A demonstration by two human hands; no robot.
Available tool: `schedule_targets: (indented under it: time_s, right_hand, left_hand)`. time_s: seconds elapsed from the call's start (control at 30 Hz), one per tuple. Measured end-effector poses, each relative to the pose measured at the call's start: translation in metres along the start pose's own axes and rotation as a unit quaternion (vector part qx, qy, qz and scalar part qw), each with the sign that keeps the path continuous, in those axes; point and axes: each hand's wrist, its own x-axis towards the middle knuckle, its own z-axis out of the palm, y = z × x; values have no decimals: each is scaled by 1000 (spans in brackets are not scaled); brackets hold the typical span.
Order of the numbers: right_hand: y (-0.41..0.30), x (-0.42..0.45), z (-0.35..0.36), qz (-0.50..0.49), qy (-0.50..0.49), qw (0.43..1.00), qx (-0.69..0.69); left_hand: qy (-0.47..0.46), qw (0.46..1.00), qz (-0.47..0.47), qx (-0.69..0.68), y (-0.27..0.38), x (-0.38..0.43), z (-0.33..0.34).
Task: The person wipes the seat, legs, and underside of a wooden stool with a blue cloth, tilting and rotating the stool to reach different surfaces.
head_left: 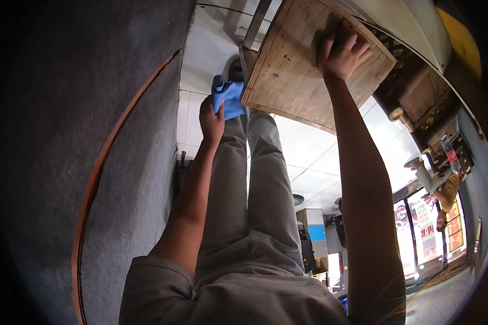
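Note:
My left hand point(212, 122) grips a blue cloth point(231, 99), which hangs beside the near left corner of a wooden tabletop point(293, 77). A dark rolled or folded part shows at the cloth's upper end. My right hand point(343, 55) rests on the tabletop near its far right side, fingers bent and spread a little. Whether something small lies under those fingers cannot be told. A metal frame piece point(257, 24) stands at the table's left side.
A dark grey wall point(138, 142) with an orange-brown strip point(105, 150) runs along the left. At the right are bamboo furniture point(423, 89), a plastic bottle point(450, 152) and a seated person point(443, 191). White tiles point(309, 142) cover the floor.

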Motion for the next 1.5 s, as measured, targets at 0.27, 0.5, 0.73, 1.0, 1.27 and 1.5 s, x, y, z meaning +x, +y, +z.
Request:
schedule_targets:
  time_s: [0.27, 0.5, 0.73, 1.0, 1.27, 1.5]
  right_hand:
    - [7, -1, 2, 1, 19, 1000, 8]
    - [3, -1, 6, -7, 39, 999, 17]
    - [13, -5, 12, 0, 44, 999, -6]
    - [15, -1, 10, 0, 54, 998, -15]
    - [-18, 3, 10, 2, 39, 999, 23]
    - [15, 5, -19, 53, 88, 967, 234]
  left_hand:
    - [226, 968, -42, -102, 66, 29, -31]
    - [55, 963, 254, 75, 132, 31, 41]
    - [-51, 986, 153, 36, 159, 25, 49]
    - [270, 958, 0, -95, 128, 42, 26]
    - [105, 925, -321, 171, 34, 64, 76]
    - [213, 841, -496, 21, 118, 74, 68]
